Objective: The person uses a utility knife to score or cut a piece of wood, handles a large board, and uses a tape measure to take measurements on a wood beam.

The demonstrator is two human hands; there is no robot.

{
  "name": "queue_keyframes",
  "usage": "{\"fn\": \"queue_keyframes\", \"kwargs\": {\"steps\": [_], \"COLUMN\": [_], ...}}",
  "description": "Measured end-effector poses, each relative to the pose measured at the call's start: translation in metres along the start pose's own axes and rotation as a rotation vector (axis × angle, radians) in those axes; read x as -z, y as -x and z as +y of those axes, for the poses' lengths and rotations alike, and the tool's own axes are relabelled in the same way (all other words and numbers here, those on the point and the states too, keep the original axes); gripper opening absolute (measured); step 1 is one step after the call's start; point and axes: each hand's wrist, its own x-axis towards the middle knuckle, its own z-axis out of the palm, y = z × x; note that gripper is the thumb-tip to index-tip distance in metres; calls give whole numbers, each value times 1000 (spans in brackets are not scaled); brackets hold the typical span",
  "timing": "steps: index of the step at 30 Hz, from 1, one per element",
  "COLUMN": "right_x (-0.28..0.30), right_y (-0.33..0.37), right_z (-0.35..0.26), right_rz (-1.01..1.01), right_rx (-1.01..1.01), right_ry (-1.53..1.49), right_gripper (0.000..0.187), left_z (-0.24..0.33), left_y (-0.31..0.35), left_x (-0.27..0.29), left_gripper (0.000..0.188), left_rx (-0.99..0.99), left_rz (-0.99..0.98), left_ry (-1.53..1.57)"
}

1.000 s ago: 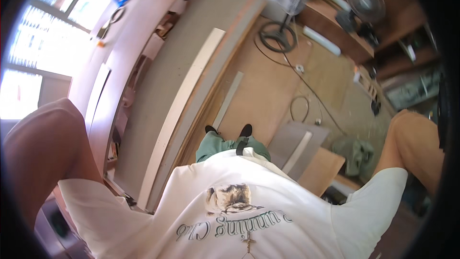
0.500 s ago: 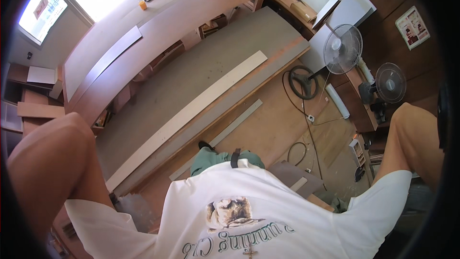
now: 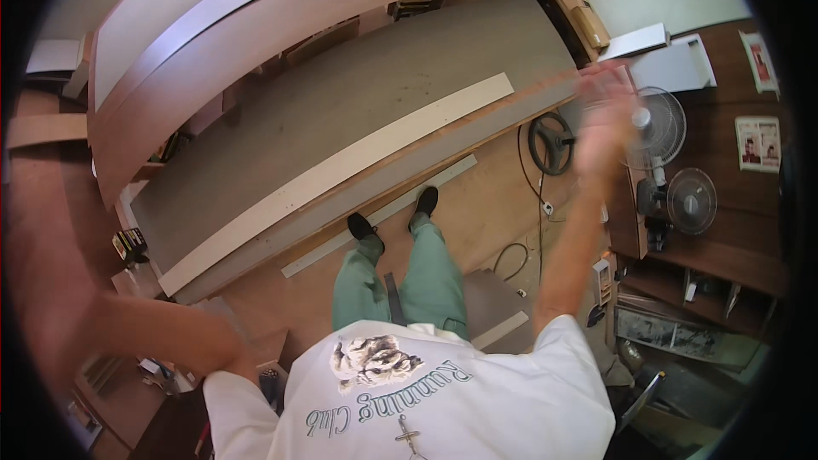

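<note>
The person's right hand (image 3: 607,115) is hovering at the right, its fingers pointing toward the far side, and is showing as a blur; whether those fingers are spreading wide or bunching narrow, I cannot tell. In this view it is covering part of a standing fan (image 3: 667,123) and is appearing close to the right end of a large grey panel (image 3: 400,60). The left forearm (image 3: 51,221) is blurring too, along the left edge; the hand beyond it is blending into the brown there, so I cannot tell what its fingers are doing or holding.

A long pale strip (image 3: 341,164) is lying on the grey panel near its near edge, running from near left to far right. Beyond the panel, a brown counter (image 3: 128,153) is curving along the far left side, and a shiny strip (image 3: 209,13) is resting on it.

On the near side of the panel, a thinner strip (image 3: 315,255) is lying on the floor, and 2 dark shoes (image 3: 361,226) are standing at it, below green trousers (image 3: 434,273). To their right, a dark cable loop (image 3: 513,261) is lying on the floor near a grey board (image 3: 490,290). Farther right, a smaller fan (image 3: 691,200) is standing just on the near side of the standing fan.
</note>
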Motion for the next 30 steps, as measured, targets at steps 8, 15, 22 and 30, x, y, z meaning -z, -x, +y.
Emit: {"fn": "queue_keyframes", "kwargs": {"steps": [8,15,22,30], "right_x": [176,207,234,205], "right_y": [267,291,258,256], "right_z": [469,606,659,614], "right_rz": [-32,430,618,413], "right_rx": [-1309,-1342,-1375,-1222], "right_ry": [679,704,572,228], "right_gripper": [51,64,46,27], "left_z": [-189,-231,-320,-360], "left_y": [424,642,761,764], "left_x": [57,10,-13,-15], "left_gripper": [48,50,61,90], "left_rx": [1310,1814,2036,1846], "left_rz": [372,582,789,1387], "left_ry": [-221,-195,-90,189]}}
